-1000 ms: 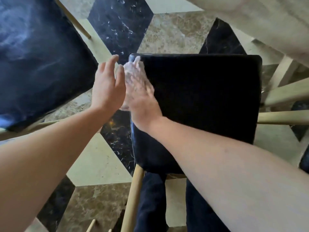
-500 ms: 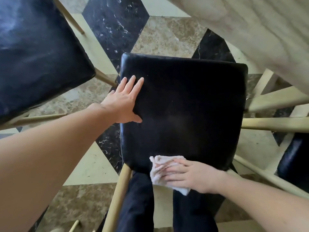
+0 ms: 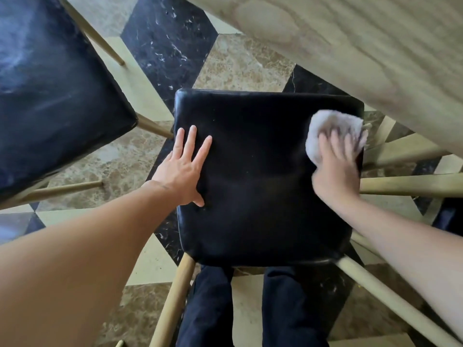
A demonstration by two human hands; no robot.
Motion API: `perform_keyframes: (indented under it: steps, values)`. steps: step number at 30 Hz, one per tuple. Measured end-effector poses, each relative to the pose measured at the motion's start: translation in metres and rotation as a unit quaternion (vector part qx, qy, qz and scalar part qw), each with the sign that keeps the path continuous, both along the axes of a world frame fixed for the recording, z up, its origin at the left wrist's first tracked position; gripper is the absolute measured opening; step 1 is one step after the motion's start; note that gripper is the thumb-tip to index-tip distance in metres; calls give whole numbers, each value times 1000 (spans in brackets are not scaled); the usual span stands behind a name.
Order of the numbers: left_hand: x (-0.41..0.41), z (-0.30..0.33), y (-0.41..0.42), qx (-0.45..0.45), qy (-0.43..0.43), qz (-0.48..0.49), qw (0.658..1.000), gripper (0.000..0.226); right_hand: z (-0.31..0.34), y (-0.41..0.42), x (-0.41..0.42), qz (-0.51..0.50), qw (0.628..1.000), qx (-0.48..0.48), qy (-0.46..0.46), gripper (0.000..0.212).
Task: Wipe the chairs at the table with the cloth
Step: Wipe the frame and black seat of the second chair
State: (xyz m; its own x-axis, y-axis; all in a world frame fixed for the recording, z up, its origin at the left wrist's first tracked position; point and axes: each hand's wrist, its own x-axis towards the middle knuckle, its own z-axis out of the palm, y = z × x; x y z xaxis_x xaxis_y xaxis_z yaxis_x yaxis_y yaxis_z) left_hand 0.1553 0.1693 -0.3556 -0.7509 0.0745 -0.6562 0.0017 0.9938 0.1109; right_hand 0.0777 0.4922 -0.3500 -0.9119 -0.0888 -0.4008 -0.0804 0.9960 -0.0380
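Observation:
A black padded chair seat (image 3: 258,176) with pale wooden legs fills the middle of the head view. My left hand (image 3: 184,169) lies flat on the seat's left edge, fingers spread, holding nothing. My right hand (image 3: 335,166) presses a crumpled white cloth (image 3: 330,126) onto the seat's far right corner; the hand is blurred by motion. A second black chair seat (image 3: 50,91) stands at the upper left.
The pale wooden table (image 3: 363,53) overhangs the far right, close above the cloth. Wooden chair legs and rails (image 3: 411,184) stick out at the right. My dark trouser legs (image 3: 208,306) stand at the seat's near edge on a patterned marble floor (image 3: 240,63).
My right hand has swept the cloth from the seat's near edge to its far right corner. My left hand has stayed flat on the seat's left side.

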Motion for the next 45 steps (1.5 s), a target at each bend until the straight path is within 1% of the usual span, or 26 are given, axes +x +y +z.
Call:
perform_keyframes:
  steps: [1, 2, 3, 5, 7, 9, 11, 13, 14, 15, 17, 18, 19, 20, 21, 24, 26, 27, 29, 31, 32, 36, 39, 41, 43, 45]
  values:
    - [2, 1, 0, 0, 0, 4, 1000, 167, -6, -36, -13, -82, 996, -15, 9, 86]
    - [2, 2, 0, -1, 0, 8, 1000, 168, -11, -72, -24, -128, 991, -28, 11, 84]
    - [2, 3, -1, -2, -4, 14, 1000, 168, -14, -102, -27, -133, 990, -41, 18, 83]
    - [-1, 4, -5, 15, -12, 42, 999, 164, -20, -146, -10, -50, 994, -87, 39, 82]
    - [-6, 4, -13, 56, -15, 91, 994, 150, -24, -164, 31, 68, 990, -125, 19, 77]
    - [-10, 8, -18, 87, -23, 130, 987, 130, -22, -155, 85, 195, 972, -122, -42, 76]
    - [-13, 12, -21, 87, -23, 129, 988, 123, -19, -130, 131, 273, 944, -167, -83, 75]
    - [-14, 17, -21, 92, -31, 108, 989, 126, -14, -90, 156, 333, 907, -234, -105, 69]
    - [-15, 18, -20, 92, -46, 93, 990, 134, -14, -66, 164, 389, 886, -232, -103, 67]
    - [-16, 19, -17, 87, -65, 80, 991, 146, -12, -43, 165, 466, 851, -217, -107, 65]
    - [-15, 21, -9, 56, -97, 48, 993, 163, -10, -4, 145, 617, 757, -171, -131, 55]
    - [-14, 20, -6, 36, -104, 31, 993, 168, -11, 8, 126, 661, 721, -154, -141, 51]
    - [-13, 19, -4, 17, -105, 14, 994, 171, -12, 13, 102, 677, 708, -153, -130, 49]
    - [-12, 17, -1, -1, -103, 0, 995, 174, -15, 14, 77, 669, 719, -161, -97, 50]
    - [-11, 15, 1, -16, -98, -11, 995, 175, -18, 11, 52, 635, 750, -174, -55, 52]
    - [-8, 12, 6, -45, -77, -23, 996, 175, -20, -4, -11, 453, 876, -164, -3, 67]
    - [-5, 10, 9, -55, -69, -28, 996, 176, -19, -16, -30, 319, 939, -130, 4, 80]
    - [-5, 9, 11, -55, -66, -27, 996, 177, -18, -24, -31, 251, 960, -122, 6, 84]
    - [-6, 10, 11, -49, -66, -20, 996, 177, -17, -47, -15, 135, 983, -124, 5, 87]
    - [-6, 12, 13, -45, -70, -15, 996, 177, -17, -66, 20, 51, 990, -130, 8, 90]
    - [-6, 14, 14, -44, -72, -13, 996, 177, -19, -71, 43, 36, 992, -123, 3, 90]
    - [-7, 16, 14, -44, -80, -8, 996, 177, -8, -48, 154, 112, 989, -63, -67, 101]
    - [-8, 14, 13, -47, -88, -11, 995, 178, 6, -18, 205, 169, 975, -64, -127, 92]
    - [-8, 14, 15, -54, -96, -18, 994, 177, 9, -5, 193, 233, 957, -44, -166, 83]
    - [-8, 15, 17, -59, -101, -22, 993, 176, 9, 5, 159, 342, 927, -34, -150, 69]
    - [-10, 16, 18, -60, -97, -22, 993, 175, 6, 11, 115, 447, 885, -37, -125, 65]
